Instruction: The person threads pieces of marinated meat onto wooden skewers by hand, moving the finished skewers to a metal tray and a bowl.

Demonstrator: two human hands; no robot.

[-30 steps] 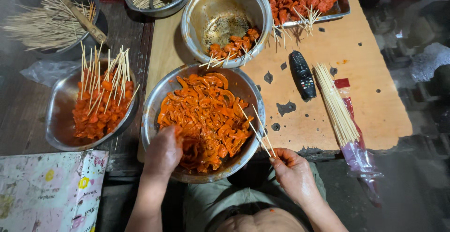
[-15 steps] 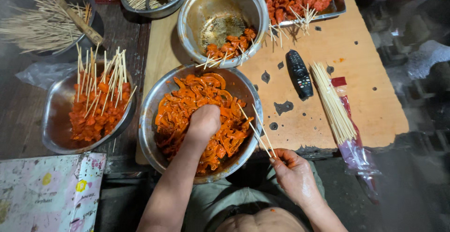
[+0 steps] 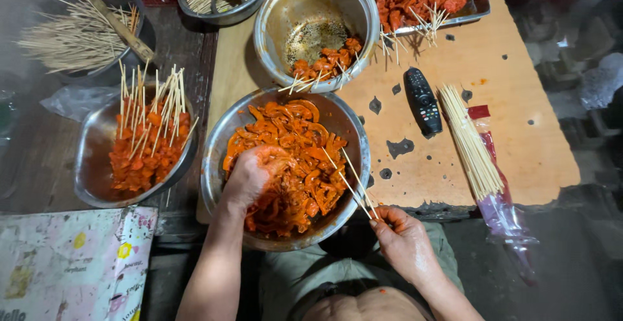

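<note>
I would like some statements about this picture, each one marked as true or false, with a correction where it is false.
1. The left hand is in the big metal bowl, on the orange marinated meat. True.
2. The right hand holds a knife. False: it holds thin wooden skewers that point into the bowl.
3. A black remote control lies on the wooden board. True.
4. The bundle of bare skewers to the right of the remote stands upright in a cup. False: it lies flat on the board, partly on a plastic wrapper.
5. The bowl on the left holds meat already on sticks. True.
</note>
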